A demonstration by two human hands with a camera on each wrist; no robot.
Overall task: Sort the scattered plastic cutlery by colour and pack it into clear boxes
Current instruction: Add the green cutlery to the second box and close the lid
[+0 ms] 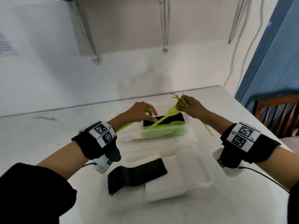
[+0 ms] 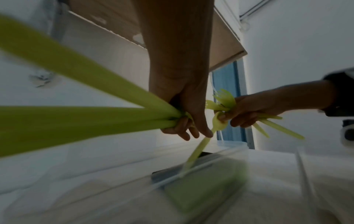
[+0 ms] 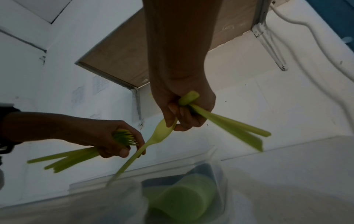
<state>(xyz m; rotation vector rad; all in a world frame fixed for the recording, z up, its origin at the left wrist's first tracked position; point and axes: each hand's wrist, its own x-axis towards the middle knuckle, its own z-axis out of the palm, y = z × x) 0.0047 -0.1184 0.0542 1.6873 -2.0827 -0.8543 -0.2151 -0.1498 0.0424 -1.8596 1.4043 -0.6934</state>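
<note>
Over the clear box (image 1: 186,132), my left hand (image 1: 149,116) grips a bundle of green forks (image 1: 149,110); their handles (image 2: 76,118) trail back toward my wrist. My right hand (image 1: 179,106) holds another bunch of green forks (image 1: 180,99), tines up, with the handles (image 3: 229,125) sticking out down to the right. Its thumb and forefinger also pinch the bowl of a green spoon (image 1: 163,118). The spoon's handle slants down into the box, and my left fingertips (image 3: 141,150) touch it. A stack of green cutlery (image 1: 161,134) and a black band (image 1: 171,118) lie inside the box.
Closer to me sit white, translucent containers (image 1: 186,175) with a black strap (image 1: 135,175) draped across them. The white table (image 1: 48,143) meets the wall just behind the box. A wooden chair (image 1: 275,117) stands past the table's right edge. Shelf brackets (image 1: 165,29) hang overhead.
</note>
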